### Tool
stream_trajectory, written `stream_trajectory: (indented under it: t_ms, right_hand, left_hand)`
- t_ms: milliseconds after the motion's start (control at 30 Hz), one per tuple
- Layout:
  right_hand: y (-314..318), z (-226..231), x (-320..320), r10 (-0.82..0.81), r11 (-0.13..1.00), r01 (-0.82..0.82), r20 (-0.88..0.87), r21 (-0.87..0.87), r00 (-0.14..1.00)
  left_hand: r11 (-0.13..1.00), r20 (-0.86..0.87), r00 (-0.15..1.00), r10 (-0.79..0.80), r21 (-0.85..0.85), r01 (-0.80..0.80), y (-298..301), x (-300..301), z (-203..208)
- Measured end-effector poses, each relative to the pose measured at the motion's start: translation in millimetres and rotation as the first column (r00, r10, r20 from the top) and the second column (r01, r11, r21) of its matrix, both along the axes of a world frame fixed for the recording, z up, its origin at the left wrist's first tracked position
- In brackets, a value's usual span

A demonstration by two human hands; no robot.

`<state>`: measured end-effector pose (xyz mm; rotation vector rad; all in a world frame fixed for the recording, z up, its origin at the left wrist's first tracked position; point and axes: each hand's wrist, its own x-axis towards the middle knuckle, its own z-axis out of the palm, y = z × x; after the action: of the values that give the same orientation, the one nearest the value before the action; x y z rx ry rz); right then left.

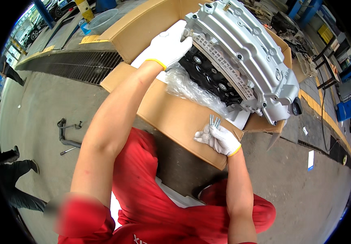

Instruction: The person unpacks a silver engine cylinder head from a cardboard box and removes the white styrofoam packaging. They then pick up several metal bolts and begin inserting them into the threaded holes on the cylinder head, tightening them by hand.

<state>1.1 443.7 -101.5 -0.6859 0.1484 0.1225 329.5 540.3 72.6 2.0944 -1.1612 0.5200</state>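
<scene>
I have a bunch of slim silver metal bolts (211,119) clamped in my white-gloved right hand (219,139), three or four by my count, though they overlap too much to be sure. They stick up from my fingers over the near flap of one open brown cardboard box (175,116). In that box sits one silver metal engine with a ribbed cover (246,44), slanting from upper left to lower right. My white-gloved left hand (167,45) is at the engine's upper left edge, fingers bunched together; I cannot tell whether they pinch anything. My hands are well apart, with crumpled clear plastic film (191,87) between them along the box's inner edge. Leftward, grey concrete floor (41,110) stretches up to one dark metal grating (74,63).
</scene>
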Motion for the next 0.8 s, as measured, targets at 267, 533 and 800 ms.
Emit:
stream_trajectory:
  t_ms: [267, 533, 800]
  right_hand:
    - [-1, -5, 2, 0.013, 1.000, -0.014, 0.034, 0.028, 0.999]
    - [-3, -7, -1, 0.014, 0.999, -0.015, 0.037, 0.031, 0.999]
    - [-2, -6, -1, 0.008, 0.999, -0.010, 0.038, 0.046, 0.999]
  left_hand:
    - [0.943, -0.813, 0.505, -0.290, -0.332, 0.007, -12, 6, 7]
    - [0.904, -0.897, 0.112, -0.427, -0.423, 0.057, -16, -6, 18]
    - [0.912, -0.890, 0.220, -0.400, -0.411, -0.005, -30, -7, 5]
